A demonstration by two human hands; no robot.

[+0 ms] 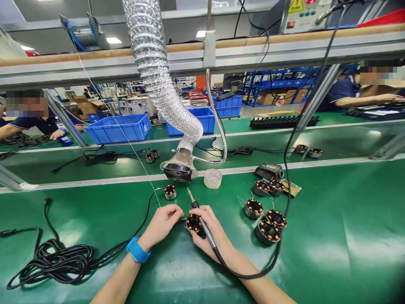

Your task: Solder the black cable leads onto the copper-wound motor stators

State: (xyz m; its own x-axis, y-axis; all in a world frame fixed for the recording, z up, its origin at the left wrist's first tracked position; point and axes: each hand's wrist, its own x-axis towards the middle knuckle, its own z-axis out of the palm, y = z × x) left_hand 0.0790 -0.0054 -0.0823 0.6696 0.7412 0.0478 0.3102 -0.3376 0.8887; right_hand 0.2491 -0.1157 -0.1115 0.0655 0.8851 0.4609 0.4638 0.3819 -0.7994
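My right hand point(210, 230) is closed round a motor stator point(193, 223) with copper windings, and a soldering iron point(207, 230) lies across the same hand, its tip pointing away from me. Fingers of my left hand point(163, 223) are pinched at the stator's left side, on what seems to be a thin wire end too small to make out. A blue band point(138, 250) circles the left wrist. Just beyond the hands sits another stator point(170, 192) with a black cable running to it. Solder wire point(139, 158) hangs from a spool point(85, 36) down behind my left hand.
Several stators point(268, 232) stand at right, near a soldering iron holder point(268, 172). A fume extractor hood point(177, 166) hangs ahead, beside a round tub point(213, 178). Coiled black cable point(60, 259) lies at left. The iron's cord point(284, 177) loops across the right. Two co-workers sit beyond.
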